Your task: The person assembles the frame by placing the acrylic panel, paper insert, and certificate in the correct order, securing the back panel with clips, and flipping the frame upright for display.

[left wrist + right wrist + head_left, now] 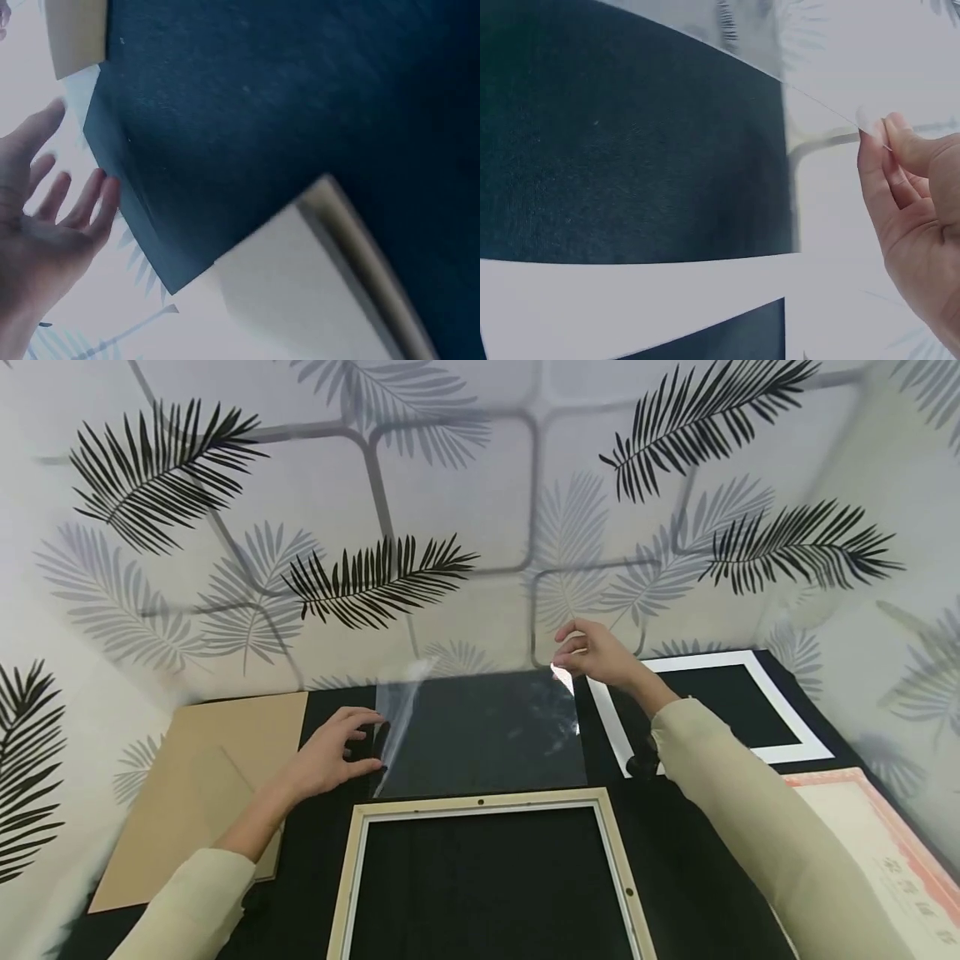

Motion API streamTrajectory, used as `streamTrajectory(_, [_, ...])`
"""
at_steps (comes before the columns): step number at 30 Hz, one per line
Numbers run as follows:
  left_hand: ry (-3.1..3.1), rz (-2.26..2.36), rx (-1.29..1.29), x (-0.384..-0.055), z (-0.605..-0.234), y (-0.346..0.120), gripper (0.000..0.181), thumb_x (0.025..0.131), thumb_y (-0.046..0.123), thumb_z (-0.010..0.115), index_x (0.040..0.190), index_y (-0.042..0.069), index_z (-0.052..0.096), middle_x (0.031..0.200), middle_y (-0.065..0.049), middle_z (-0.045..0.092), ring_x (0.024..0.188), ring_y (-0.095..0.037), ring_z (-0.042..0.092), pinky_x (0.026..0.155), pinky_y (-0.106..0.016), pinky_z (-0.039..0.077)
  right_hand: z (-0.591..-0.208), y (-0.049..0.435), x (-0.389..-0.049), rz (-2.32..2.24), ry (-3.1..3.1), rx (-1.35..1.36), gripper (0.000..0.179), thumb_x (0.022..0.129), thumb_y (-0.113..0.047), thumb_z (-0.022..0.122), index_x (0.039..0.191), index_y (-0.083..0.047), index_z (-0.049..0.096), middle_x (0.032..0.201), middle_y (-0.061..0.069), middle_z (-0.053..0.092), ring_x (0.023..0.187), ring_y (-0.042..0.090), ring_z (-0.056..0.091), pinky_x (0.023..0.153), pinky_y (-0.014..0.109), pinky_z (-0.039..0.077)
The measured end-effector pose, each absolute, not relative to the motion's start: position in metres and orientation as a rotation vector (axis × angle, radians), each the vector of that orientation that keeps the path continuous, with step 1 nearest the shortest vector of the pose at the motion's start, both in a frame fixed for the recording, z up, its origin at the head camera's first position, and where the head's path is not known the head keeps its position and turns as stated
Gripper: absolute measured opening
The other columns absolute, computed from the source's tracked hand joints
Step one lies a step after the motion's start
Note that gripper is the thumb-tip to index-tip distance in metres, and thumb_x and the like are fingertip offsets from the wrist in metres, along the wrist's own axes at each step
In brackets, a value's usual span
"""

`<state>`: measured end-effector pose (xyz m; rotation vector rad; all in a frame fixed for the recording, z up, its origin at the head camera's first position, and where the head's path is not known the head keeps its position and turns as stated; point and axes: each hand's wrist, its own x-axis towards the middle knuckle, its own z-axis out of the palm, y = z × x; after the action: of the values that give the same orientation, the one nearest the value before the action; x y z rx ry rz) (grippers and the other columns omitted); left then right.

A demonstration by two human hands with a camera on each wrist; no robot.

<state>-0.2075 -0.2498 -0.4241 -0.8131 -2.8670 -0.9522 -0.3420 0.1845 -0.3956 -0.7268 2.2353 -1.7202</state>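
Clear rectangular plastic sheet (487, 731): my right hand (596, 653) pinches its corner; my left hand (328, 758) curves loosely, fingers apart, beside it. I'd grip edges only.

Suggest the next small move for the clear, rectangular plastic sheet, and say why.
Probably the left hand should pinch the left edge of the clear, rectangular plastic sheet: the right hand pinches its far right corner, while the left thumb and fingers stand apart near that edge. Holding both sides would likely steady it.
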Motion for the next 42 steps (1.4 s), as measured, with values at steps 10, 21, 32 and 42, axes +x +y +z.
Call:
streamTrajectory(10, [-2.694, -1.731, -0.547, -0.217, -0.4, -0.242, 0.05, 0.09, 0.008, 0.063, 0.134, -0.002, 0.042, 0.113, -0.026, 0.058, 0.089, -0.037, 0.064, 0.069, -0.037, 0.055, -0.349, 0.197, -0.325, -1.913, 2.21, -0.766, 0.036, 0.09, 0.004, 0.058, 0.118, 0.01, 0.038, 0.095, 0.026, 0.061, 0.08, 0.039, 0.064, 0.066, 0.038, 0.054])
streamTrajectory(21, [-2.592, -1.612, -0.47, -0.218, -0.375, -0.234, 0.051, 0.088, 0.014, 0.066, 0.132, -0.001, 0.044, 0.114, -0.023, 0.058, 0.093, -0.036, 0.062, 0.069, -0.034, 0.055, -0.301, 0.207, -0.309, -1.994, 2.107, -0.941, 0.027, 0.089, 0.007, 0.058, 0.112, 0.002, 0.045, 0.093, 0.027, 0.062, 0.076, 0.033, 0.065, 0.065, 0.036, 0.054])
streamTrajectory(32, [-2.439, -2.066, -0.62, -0.208, -0.371, -0.238, 0.03, 0.088, 0.008, 0.065, 0.117, 0.002, 0.055, 0.099, -0.025, 0.058, 0.083, -0.035, 0.064, 0.07, -0.043, 0.053, -0.281, 0.215, -0.284, -2.079, 2.106, -0.895, 0.034, 0.087, 0.006, 0.061, 0.117, 0.005, 0.046, 0.093, 0.029, 0.061, 0.076, 0.036, 0.064, 0.066, 0.037, 0.054])
streamTrajectory(42, [-2.531, -2.061, -0.566, -0.166, -0.365, -0.24, 0.03, 0.087, 0.01, 0.068, 0.11, 0.001, 0.052, 0.096, -0.024, 0.058, 0.083, -0.042, 0.063, 0.066, -0.045, 0.054, -0.312, 0.224, -0.26, -1.934, 2.332, -0.89, 0.037, 0.086, 0.005, 0.064, 0.121, 0.002, 0.051, 0.088, 0.028, 0.063, 0.072, 0.034, 0.065, 0.066, 0.04, 0.054])
